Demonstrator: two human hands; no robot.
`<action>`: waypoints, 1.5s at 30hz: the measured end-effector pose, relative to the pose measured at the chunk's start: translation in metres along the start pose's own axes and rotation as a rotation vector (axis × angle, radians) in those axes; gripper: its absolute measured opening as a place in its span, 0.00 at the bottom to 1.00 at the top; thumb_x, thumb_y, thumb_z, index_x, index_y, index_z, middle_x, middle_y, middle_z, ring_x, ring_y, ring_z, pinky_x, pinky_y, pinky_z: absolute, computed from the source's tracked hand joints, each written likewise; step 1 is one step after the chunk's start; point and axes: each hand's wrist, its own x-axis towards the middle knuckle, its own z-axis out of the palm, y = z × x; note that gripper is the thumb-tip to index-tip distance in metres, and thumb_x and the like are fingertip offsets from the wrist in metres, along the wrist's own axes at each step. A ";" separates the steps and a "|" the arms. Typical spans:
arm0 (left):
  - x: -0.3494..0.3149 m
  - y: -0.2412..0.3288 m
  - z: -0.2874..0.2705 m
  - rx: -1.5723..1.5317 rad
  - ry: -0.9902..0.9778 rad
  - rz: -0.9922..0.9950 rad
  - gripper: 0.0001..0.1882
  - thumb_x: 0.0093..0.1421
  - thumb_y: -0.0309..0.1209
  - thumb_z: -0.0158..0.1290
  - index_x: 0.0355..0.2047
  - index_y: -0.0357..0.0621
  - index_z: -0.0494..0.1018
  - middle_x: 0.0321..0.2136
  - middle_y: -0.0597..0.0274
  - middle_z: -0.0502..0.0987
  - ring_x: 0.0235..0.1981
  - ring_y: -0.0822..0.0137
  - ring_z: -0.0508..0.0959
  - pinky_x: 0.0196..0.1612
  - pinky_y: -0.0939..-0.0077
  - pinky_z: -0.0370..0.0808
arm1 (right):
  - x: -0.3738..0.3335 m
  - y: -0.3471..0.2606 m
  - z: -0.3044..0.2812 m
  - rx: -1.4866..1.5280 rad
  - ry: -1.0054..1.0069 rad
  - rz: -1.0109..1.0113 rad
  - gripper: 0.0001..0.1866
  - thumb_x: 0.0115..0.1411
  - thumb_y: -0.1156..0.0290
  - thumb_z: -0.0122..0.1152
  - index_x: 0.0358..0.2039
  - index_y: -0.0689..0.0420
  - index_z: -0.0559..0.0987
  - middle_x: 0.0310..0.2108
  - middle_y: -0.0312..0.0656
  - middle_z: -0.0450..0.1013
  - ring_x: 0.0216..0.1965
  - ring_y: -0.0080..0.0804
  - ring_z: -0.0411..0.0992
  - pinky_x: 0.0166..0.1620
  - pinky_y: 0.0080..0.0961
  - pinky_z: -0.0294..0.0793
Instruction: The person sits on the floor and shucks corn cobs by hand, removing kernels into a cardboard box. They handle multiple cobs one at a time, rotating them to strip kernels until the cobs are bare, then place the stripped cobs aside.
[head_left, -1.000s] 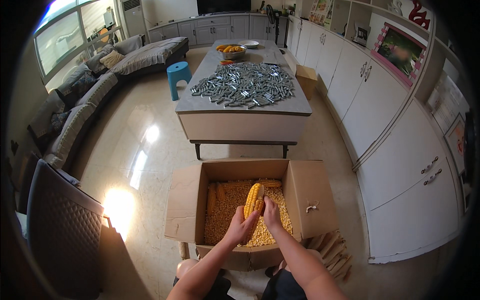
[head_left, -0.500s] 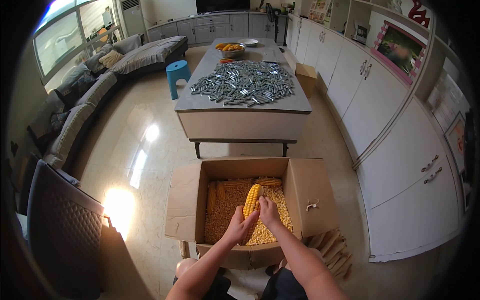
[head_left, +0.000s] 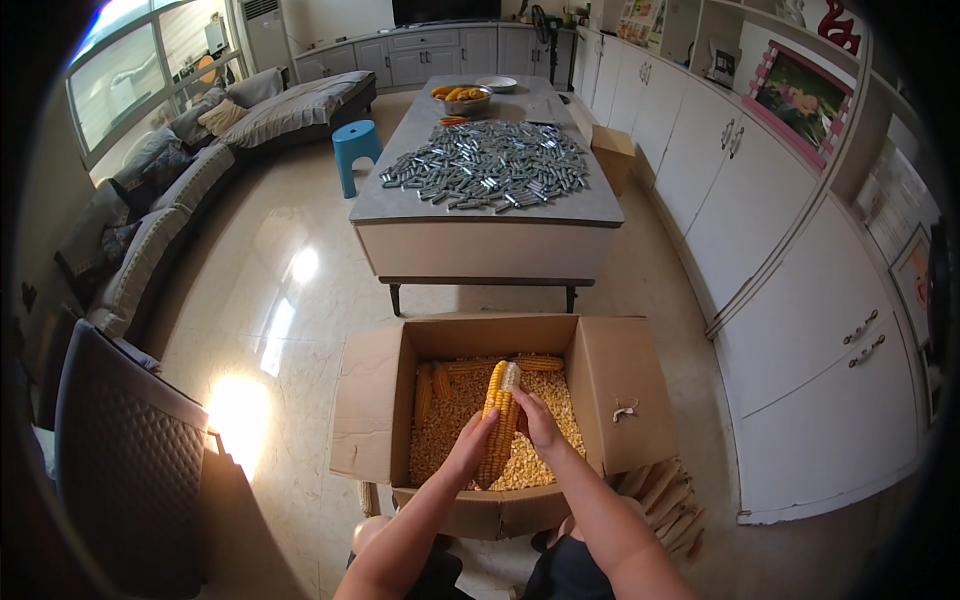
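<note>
Over an open cardboard box (head_left: 583, 390) I hold a yellow ear of corn (head_left: 497, 425), its far end tilted up. A pale strip bare of kernels shows along the right of its upper end. My left hand (head_left: 470, 447) grips the ear from the left, thumb along its side. On the other side, my right hand (head_left: 541, 425) is closed against it, its fingers partly hidden behind the ear. Loose kernels (head_left: 560, 400) cover the box's bottom, and several more ears (head_left: 424, 392) lie along its far and left inner walls.
Beyond the box stands a grey-topped table (head_left: 370, 208) spread with small metallic cylinders (head_left: 485, 165) and a bowl of corn (head_left: 462, 97). A blue stool (head_left: 355, 150) is beside it. White cabinets (head_left: 800, 360) line the right; a chair (head_left: 130, 460) stands left. Bare cobs (head_left: 665, 505) lie right of the box.
The ear has turned in my hands, so the bare pale strip now shows at its upper right. Its tip has shifted slightly left, and my right-hand fingers have straightened somewhat along it.
</note>
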 end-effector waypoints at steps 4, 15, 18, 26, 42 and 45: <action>0.000 -0.003 0.002 0.037 -0.017 0.052 0.21 0.61 0.44 0.43 0.44 0.39 0.63 0.30 0.65 0.69 0.28 0.76 0.68 0.31 0.83 0.68 | 0.006 0.010 -0.007 0.013 0.032 -0.056 0.20 0.62 0.57 0.43 0.45 0.60 0.68 0.39 0.37 0.68 0.41 0.23 0.66 0.45 0.20 0.64; 0.001 -0.003 -0.002 -0.055 -0.083 -0.070 0.24 0.62 0.48 0.39 0.48 0.42 0.63 0.34 0.60 0.72 0.30 0.70 0.73 0.31 0.79 0.72 | 0.009 0.010 -0.013 -0.013 0.047 -0.082 0.18 0.63 0.57 0.40 0.45 0.56 0.68 0.40 0.37 0.69 0.40 0.24 0.67 0.45 0.25 0.65; -0.002 0.008 -0.003 -0.239 -0.098 -0.150 0.25 0.61 0.50 0.38 0.48 0.42 0.64 0.34 0.58 0.73 0.30 0.66 0.75 0.31 0.76 0.74 | 0.003 0.001 -0.004 0.068 -0.027 -0.024 0.17 0.64 0.58 0.40 0.45 0.55 0.68 0.39 0.36 0.70 0.40 0.23 0.69 0.44 0.25 0.68; -0.008 0.007 0.006 -0.100 -0.104 -0.082 0.24 0.62 0.48 0.38 0.45 0.40 0.63 0.33 0.60 0.72 0.29 0.70 0.73 0.32 0.78 0.71 | 0.007 0.010 -0.009 -0.093 0.140 -0.135 0.21 0.63 0.54 0.41 0.47 0.58 0.66 0.41 0.36 0.67 0.43 0.24 0.65 0.47 0.22 0.63; 0.007 0.018 -0.008 0.565 0.481 0.467 0.18 0.59 0.41 0.46 0.33 0.34 0.69 0.28 0.49 0.73 0.34 0.56 0.73 0.38 0.68 0.68 | -0.012 0.025 0.009 -0.698 -0.059 -0.165 0.20 0.59 0.65 0.52 0.47 0.60 0.62 0.41 0.41 0.67 0.41 0.27 0.68 0.42 0.23 0.68; 0.003 0.026 -0.007 0.668 0.502 0.419 0.21 0.57 0.44 0.49 0.35 0.34 0.68 0.29 0.47 0.74 0.33 0.55 0.74 0.37 0.67 0.69 | -0.024 0.023 0.017 -1.095 0.014 0.008 0.32 0.54 0.52 0.53 0.50 0.66 0.60 0.47 0.54 0.65 0.46 0.45 0.67 0.47 0.33 0.66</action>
